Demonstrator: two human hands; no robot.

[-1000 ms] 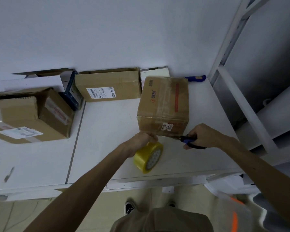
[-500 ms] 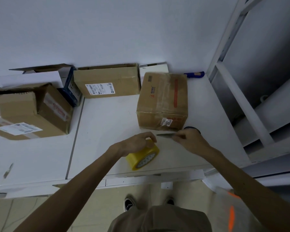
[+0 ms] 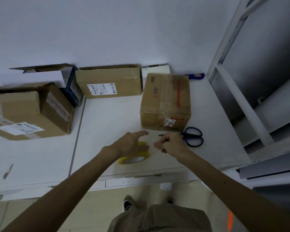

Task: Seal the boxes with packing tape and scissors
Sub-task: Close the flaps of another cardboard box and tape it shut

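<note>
The brown box (image 3: 165,99) with a red stripe stands on the white table (image 3: 107,118), its top seam covered with clear tape. In front of it the yellow tape roll (image 3: 134,159) lies flat. My left hand (image 3: 132,145) rests on top of the roll with the index finger stretched out. My right hand (image 3: 171,144) is just right of it, thumb and fingers pinched on what looks like the loose clear tape end. The blue-handled scissors (image 3: 192,137) lie on the table beside the box, their blades passing under my right hand.
Along the wall stand a labelled brown box (image 3: 109,82), an open white and blue box (image 3: 40,76) and a small white box (image 3: 155,70). A large taped box (image 3: 27,111) sits at the left. A blue tool (image 3: 194,76) lies at the back right. White shelving (image 3: 241,91) borders the table's right side.
The roll went from upright in my left hand to lying flat on the table. My right hand put the scissors down beside the box and moved left to the roll.
</note>
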